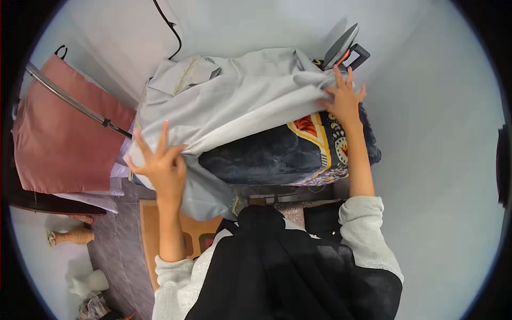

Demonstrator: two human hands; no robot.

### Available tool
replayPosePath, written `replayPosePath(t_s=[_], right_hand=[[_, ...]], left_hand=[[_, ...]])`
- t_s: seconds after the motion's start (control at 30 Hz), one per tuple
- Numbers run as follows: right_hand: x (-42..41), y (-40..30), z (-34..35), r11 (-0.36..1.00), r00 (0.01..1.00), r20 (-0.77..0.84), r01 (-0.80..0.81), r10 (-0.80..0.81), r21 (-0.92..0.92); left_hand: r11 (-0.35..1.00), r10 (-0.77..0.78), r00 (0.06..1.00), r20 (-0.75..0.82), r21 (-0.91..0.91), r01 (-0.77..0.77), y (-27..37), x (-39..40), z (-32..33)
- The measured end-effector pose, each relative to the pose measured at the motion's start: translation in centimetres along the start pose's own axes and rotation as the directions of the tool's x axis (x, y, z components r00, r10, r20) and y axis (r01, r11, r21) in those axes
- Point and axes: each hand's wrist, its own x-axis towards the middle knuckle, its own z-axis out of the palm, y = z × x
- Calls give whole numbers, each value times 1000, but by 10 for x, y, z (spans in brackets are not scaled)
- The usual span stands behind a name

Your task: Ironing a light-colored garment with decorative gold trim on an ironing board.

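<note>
A light grey garment with gold trim lies rumpled over a dark patterned plush blanket on a raised surface. My left hand is at the garment's near left part, thumb and a finger close to a fold, the other fingers spread; whether it pinches the cloth is unclear. Over the garment's right end is my right hand, slightly blurred, its fingers spread. Just beyond it a clothes iron stands tilted up at the far right corner, its soleplate facing left.
At the left hang a pink garment and a curved metal pole. A black cable runs down the back wall. An orange-brown mat lies on the floor, with a vase farther left. A wall rises at the right.
</note>
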Motion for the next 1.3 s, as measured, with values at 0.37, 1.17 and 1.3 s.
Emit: replayPosePath(t_s=[0.37,1.17,1.3], right_hand=[[-55,23,5,996,958,-273,-91,88,1],[-107,60,-17,828,814,296,-549,499,113],[-82,81,-46,569,953,229,-304,200,764]], left_hand=[[1000,-3,975,224,-5,4,-55,-14,-5],[999,3,842,540,-32,16,-36,-73,2],[990,19,789,615,-123,71,-34,-56,-18]])
